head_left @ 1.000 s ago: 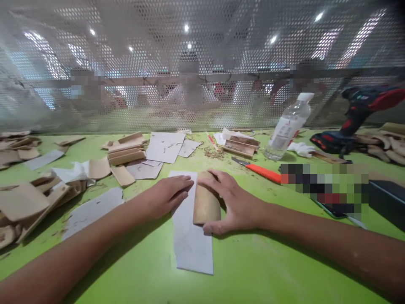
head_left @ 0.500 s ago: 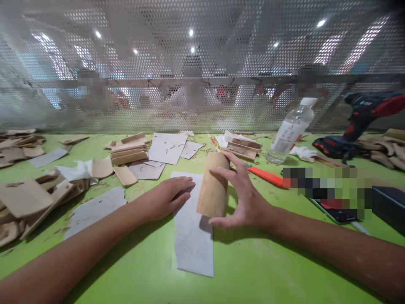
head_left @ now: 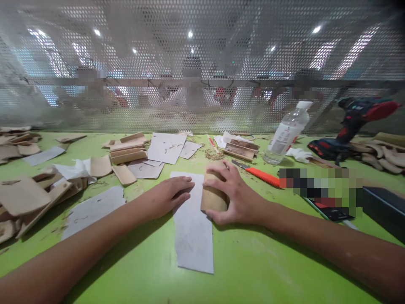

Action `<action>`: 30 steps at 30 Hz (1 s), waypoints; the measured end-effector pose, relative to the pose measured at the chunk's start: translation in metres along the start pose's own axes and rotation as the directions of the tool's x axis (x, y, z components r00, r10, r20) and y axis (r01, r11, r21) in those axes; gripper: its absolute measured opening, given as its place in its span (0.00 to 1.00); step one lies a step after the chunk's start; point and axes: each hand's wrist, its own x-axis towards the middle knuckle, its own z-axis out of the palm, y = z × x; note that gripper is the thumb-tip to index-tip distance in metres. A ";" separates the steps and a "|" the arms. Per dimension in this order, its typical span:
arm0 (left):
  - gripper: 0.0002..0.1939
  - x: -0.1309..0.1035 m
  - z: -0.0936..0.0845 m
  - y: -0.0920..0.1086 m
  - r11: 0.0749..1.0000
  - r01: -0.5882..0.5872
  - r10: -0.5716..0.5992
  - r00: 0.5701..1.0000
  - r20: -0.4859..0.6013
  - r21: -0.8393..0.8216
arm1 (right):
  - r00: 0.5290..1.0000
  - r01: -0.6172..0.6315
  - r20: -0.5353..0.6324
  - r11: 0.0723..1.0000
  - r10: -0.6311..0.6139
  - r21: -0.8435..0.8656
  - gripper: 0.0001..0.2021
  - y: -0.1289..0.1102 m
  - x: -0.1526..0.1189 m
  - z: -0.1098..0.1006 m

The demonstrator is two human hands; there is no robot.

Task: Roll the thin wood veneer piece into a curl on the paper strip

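Observation:
A curved, pale wooden piece lies at the right edge of a white paper strip on the green table. My right hand is wrapped over it from the right, fingers on its top and far end, thumb at its near end. My left hand rests palm down at the strip's left edge, fingers extended and holding nothing. Right of my right hand lies an orange-handled cutter with its blade showing.
Curved wood pieces are heaped at the left, with more stacked behind my left hand. A bottle, a cordless drill and a black box stand at the right. A perforated screen closes off the back.
The wooden piece has come down from a tilted, raised position onto the table and paper edge. My right hand has closed further over it. My left hand has stayed in place.

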 end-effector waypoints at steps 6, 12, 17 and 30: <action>0.21 0.001 0.001 0.000 1.000 -0.021 0.021 1.000 0.018 -0.007 | 0.998 0.050 0.045 0.999 -0.051 0.016 0.32 -0.003 0.001 0.001; 0.19 0.000 -0.001 0.005 0.998 -0.047 0.048 0.999 0.025 -0.032 | 0.997 -0.078 0.011 0.996 0.078 -0.032 0.29 0.000 0.003 -0.003; 0.18 -0.002 -0.003 0.010 0.996 -0.062 0.064 0.997 0.034 -0.070 | 0.995 -0.011 0.096 0.999 0.008 0.031 0.31 -0.007 0.003 -0.006; 0.18 0.001 -0.003 0.012 0.993 -0.074 0.077 0.996 0.036 -0.089 | 0.993 -0.083 0.085 0.996 0.085 -0.024 0.29 -0.010 0.007 -0.009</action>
